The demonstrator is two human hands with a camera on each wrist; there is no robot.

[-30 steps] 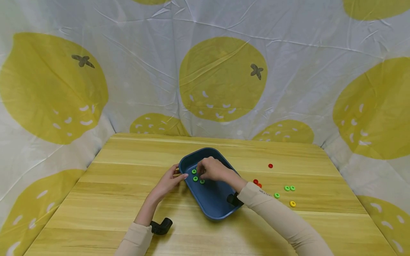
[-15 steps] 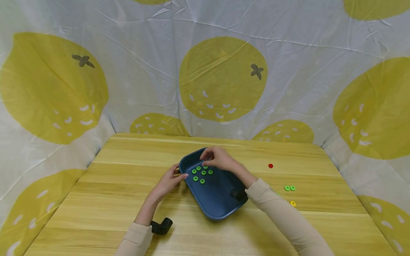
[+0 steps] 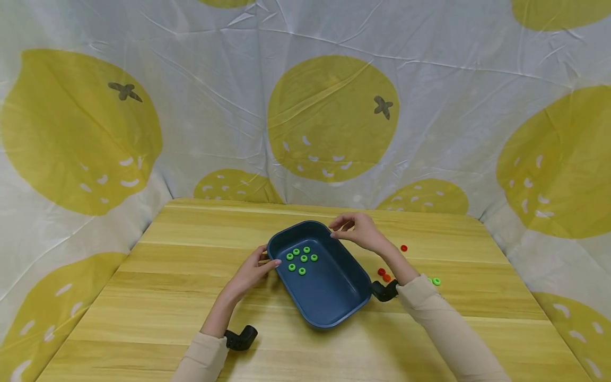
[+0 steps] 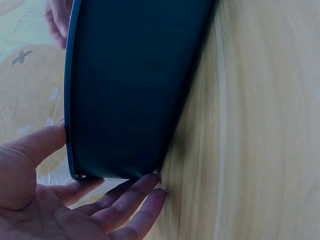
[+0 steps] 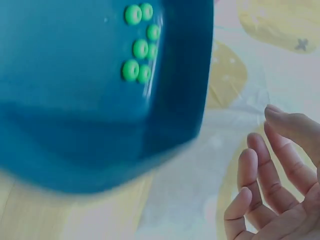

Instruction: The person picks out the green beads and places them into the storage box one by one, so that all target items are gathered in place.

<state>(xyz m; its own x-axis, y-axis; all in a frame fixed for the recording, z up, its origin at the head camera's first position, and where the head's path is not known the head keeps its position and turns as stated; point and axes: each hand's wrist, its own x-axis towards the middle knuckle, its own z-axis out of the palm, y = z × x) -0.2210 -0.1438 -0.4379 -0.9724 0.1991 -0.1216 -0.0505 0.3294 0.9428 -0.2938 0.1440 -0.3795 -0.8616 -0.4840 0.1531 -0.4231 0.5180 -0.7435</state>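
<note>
A dark blue rectangular tray [image 3: 321, 321] sits slantwise on the table, with several green rings [image 3: 304, 258] lying loose on its floor near the far left end. My left hand [image 3: 252, 270] holds the tray's left far corner, thumb over the rim and fingers against the outer wall; the left wrist view shows the fingertips [image 4: 150, 181] low on that wall. Over the tray's far right side hangs my right hand [image 3: 360, 231], fingers loosely bent and holding nothing. In the right wrist view the right hand [image 5: 280, 175] is beside the tray, apart from its wall.
Right of the tray lie a red ring [image 3: 403, 248], another red ring [image 3: 381, 271] and an orange-red ring [image 3: 386, 278]. A green ring [image 3: 436, 281] shows beside the right sleeve [image 3: 444, 323], which covers part of the table. A lemon-print curtain [image 3: 229, 106] hangs behind the table.
My right hand has risen from among the green rings and moved right, out past the tray's rim, uncovering the rings. The right sleeve now hides the yellow ring. My left hand stays put.
</note>
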